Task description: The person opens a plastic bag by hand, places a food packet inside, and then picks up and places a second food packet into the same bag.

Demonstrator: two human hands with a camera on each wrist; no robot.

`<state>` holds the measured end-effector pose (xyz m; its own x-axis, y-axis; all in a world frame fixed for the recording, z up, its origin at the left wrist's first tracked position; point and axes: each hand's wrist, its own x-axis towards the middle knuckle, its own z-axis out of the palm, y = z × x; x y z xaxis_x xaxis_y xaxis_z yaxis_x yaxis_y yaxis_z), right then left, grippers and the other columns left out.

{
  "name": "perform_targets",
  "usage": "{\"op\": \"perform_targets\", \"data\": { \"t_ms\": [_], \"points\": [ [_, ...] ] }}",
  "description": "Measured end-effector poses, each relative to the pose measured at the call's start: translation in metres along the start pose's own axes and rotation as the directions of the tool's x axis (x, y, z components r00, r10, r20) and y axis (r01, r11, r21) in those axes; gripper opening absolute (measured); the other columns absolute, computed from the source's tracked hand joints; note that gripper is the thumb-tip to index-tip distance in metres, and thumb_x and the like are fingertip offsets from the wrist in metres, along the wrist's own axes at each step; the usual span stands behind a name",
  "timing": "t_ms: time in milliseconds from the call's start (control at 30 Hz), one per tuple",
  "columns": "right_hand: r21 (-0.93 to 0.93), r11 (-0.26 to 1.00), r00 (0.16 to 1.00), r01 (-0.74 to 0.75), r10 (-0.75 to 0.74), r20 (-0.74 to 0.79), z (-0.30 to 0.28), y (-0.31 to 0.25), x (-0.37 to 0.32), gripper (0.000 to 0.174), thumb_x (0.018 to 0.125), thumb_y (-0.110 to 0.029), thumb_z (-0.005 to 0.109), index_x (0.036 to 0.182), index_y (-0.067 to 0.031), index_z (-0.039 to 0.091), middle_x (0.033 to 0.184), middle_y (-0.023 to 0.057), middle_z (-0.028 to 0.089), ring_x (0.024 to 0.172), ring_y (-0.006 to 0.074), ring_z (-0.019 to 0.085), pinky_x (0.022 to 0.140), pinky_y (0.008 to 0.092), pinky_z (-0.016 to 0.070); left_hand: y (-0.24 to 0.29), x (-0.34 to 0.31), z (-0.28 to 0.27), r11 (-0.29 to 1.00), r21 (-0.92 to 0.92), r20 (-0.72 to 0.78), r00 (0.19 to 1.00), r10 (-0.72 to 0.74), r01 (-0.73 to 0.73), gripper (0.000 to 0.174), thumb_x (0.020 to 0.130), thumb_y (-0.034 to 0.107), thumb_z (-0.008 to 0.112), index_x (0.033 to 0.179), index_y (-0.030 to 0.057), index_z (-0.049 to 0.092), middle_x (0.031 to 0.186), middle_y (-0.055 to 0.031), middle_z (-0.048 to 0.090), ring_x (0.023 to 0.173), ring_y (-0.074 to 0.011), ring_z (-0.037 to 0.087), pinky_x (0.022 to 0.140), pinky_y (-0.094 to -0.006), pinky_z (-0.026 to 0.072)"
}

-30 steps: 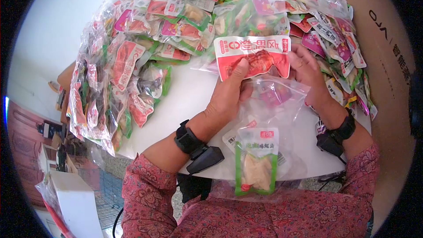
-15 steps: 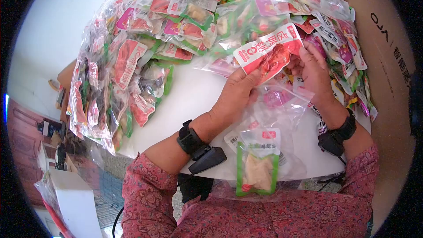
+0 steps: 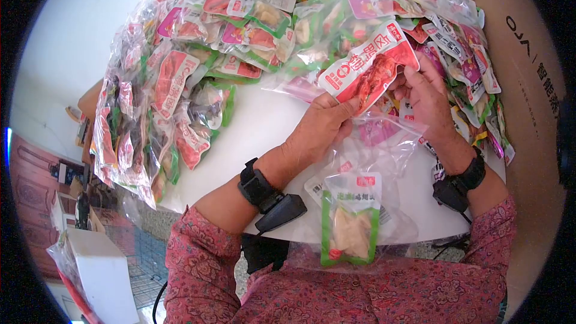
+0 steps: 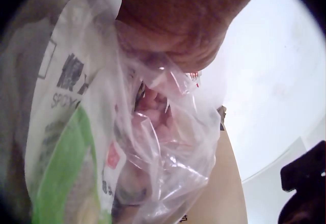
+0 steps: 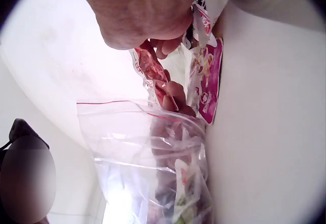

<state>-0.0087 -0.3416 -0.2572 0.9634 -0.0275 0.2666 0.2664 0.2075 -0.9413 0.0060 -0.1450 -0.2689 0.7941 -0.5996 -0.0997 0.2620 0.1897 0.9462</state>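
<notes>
Your left hand (image 3: 318, 129) pinches the lower left edge of the red packet (image 3: 366, 69), and your right hand (image 3: 427, 93) curls its fingers round the packet's right edge. Between them the packet is held tilted above the surface (image 3: 258, 126), just over the open mouth of the clear bag (image 3: 384, 156). The bag lies under your wrists with a green packet (image 3: 350, 219) inside it, near the surface's front edge. A pile (image 3: 198, 66) of packets arcs round behind, and a box (image 3: 528, 84) stands at the right.

Snack packets (image 3: 180, 84) lie heaped on the white table (image 3: 258, 135); a cardboard box (image 3: 531, 102) stands at its right.
</notes>
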Motion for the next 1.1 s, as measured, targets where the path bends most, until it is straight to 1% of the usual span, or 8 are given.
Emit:
{"op": "perform_targets", "data": {
  "t_ms": [100,200,267,467,567,800,900,1100],
  "points": [
    [0.009,1.000,0.999,0.005,-0.004,-0.039,0.003,-0.001,-0.001,0.029,0.087,-0.016,0.042,0.114,-0.0047,0.045,0.091,0.0033,0.057,0.071,0.0087,0.053,0.060,0.0210,0.0409,-0.005,0.002,-0.004,1.000,-0.001,0.011,1.000,-0.017,0.017,0.018,0.086,0.024,0.052,0.096,0.0091,0.057,0.069,0.0054,0.052,0.050,-0.0026,0.038,0.042,-0.0161,0.0287],
    [-0.001,1.000,0.999,-0.010,0.010,-0.041,0.001,0.001,-0.001,0.030,0.087,-0.016,0.043,0.115,-0.0047,0.045,0.092,0.0032,0.057,0.071,0.0088,0.053,0.059,0.0209,0.0407,-0.004,0.001,-0.001,1.000,0.005,-0.005,1.000,-0.026,0.026,0.018,0.087,0.024,0.051,0.095,0.0088,0.057,0.069,0.0055,0.052,0.050,-0.0027,0.038,0.042,-0.0162,0.0287],
    [-0.003,1.000,1.000,-0.005,0.005,-0.029,0.001,0.001,-0.001,0.030,0.087,-0.017,0.043,0.115,-0.0048,0.045,0.092,0.0031,0.056,0.071,0.0088,0.053,0.059,0.0209,0.0406,0.002,-0.002,0.006,1.000,0.005,-0.019,1.000,0.021,-0.021,0.017,0.087,0.023,0.051,0.093,0.0083,0.058,0.068,0.0054,0.052,0.050,-0.0028,0.038,0.042,-0.0164,0.0288],
    [-0.021,1.000,1.000,-0.006,0.006,-0.024,0.001,0.000,-0.002,0.030,0.088,-0.018,0.042,0.115,-0.0053,0.044,0.092,0.0028,0.056,0.071,0.0086,0.053,0.058,0.0207,0.0403,0.001,-0.001,0.002,0.999,0.044,-0.009,1.000,-0.019,0.020,0.018,0.087,0.023,0.051,0.092,0.0076,0.057,0.064,0.0040,0.049,0.050,-0.0039,0.039,0.043,-0.0173,0.0299],
    [-0.024,1.000,1.000,-0.007,0.006,-0.017,0.001,0.000,-0.002,0.030,0.088,-0.018,0.042,0.115,-0.0056,0.044,0.092,0.0027,0.056,0.071,0.0086,0.053,0.058,0.0207,0.0402,0.002,-0.001,0.004,1.000,0.021,-0.017,1.000,-0.010,0.010,0.019,0.087,0.024,0.051,0.092,0.0071,0.057,0.061,0.0036,0.047,0.050,-0.0045,0.039,0.043,-0.0176,0.0302],
    [-0.046,0.999,1.000,-0.025,0.024,-0.017,-0.002,0.003,0.000,0.030,0.088,-0.019,0.042,0.115,-0.0059,0.044,0.091,0.0024,0.057,0.070,0.0084,0.053,0.058,0.0209,0.0404,0.006,-0.004,0.004,0.998,0.064,0.006,1.000,-0.010,0.010,0.020,0.086,0.026,0.052,0.092,0.0073,0.057,0.062,0.0043,0.048,0.049,-0.0041,0.038,0.043,-0.0174,0.0303],
    [-0.045,0.999,1.000,-0.016,0.015,-0.022,-0.001,0.002,0.000,0.030,0.087,-0.019,0.043,0.115,-0.0060,0.045,0.090,0.0023,0.057,0.069,0.0084,0.053,0.058,0.0210,0.0403,0.004,-0.003,0.008,1.000,-0.007,-0.055,0.998,-0.020,0.020,0.020,0.086,0.027,0.052,0.091,0.0078,0.058,0.064,0.0049,0.048,0.050,-0.0034,0.038,0.043,-0.0171,0.0300],
    [-0.044,0.998,0.997,-0.046,0.043,-0.066,0.000,0.002,-0.001,0.029,0.087,-0.019,0.043,0.114,-0.0065,0.045,0.089,0.0022,0.057,0.069,0.0083,0.053,0.058,0.0209,0.0401,-0.004,0.001,-0.002,0.997,0.071,-0.026,0.999,-0.019,0.020,0.020,0.086,0.027,0.052,0.089,0.0079,0.058,0.064,0.0057,0.048,0.049,-0.0029,0.038,0.042,-0.0169,0.0287]
  ]
}}
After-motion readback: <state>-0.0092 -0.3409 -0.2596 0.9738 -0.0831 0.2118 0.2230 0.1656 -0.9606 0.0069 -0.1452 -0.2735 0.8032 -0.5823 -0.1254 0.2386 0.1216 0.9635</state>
